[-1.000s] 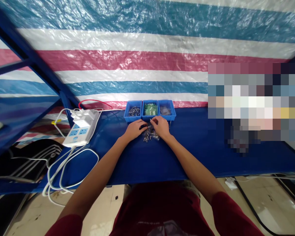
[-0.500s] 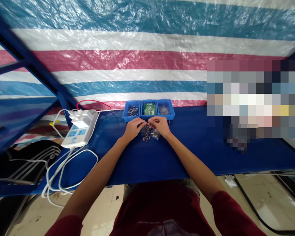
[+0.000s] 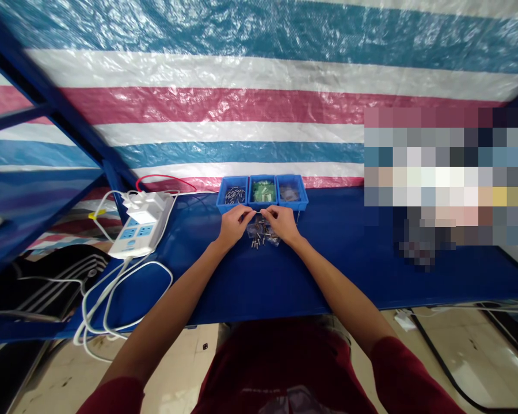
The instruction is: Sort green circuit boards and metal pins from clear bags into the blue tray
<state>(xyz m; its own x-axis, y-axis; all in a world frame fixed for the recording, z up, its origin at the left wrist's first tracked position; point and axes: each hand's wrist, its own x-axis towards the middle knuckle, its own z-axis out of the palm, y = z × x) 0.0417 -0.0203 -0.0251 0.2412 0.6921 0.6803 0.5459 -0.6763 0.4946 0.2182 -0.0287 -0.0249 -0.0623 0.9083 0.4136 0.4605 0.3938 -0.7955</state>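
Observation:
My left hand [image 3: 233, 226] and my right hand [image 3: 286, 224] meet fingertip to fingertip just in front of the blue bins. Both are closed in a pinch. A tiny pale sliver shows between the fingertips, too small to name. Right below lies a pile of small metal pins with dark parts [image 3: 257, 242], along with clear plastic bags [image 3: 273, 237]. Of the three blue bins, the left bin [image 3: 220, 195] holds similar metal pins, the middle bin [image 3: 263, 205] green and pale pieces, and the right bin [image 3: 304, 198] clear plastic bags.
At the left of the blue table [image 3: 259, 287] sits a white power strip [image 3: 132, 244] with plugs in it. Its white cables [image 3: 107, 305] loop over the front edge. A striped tarp [image 3: 242, 106] hangs behind. A blurred-out area covers the right side.
My hands came together from slightly apart, and their fingertips now pinch close to each other. The bins and the pile look the same; the view has shifted slightly.

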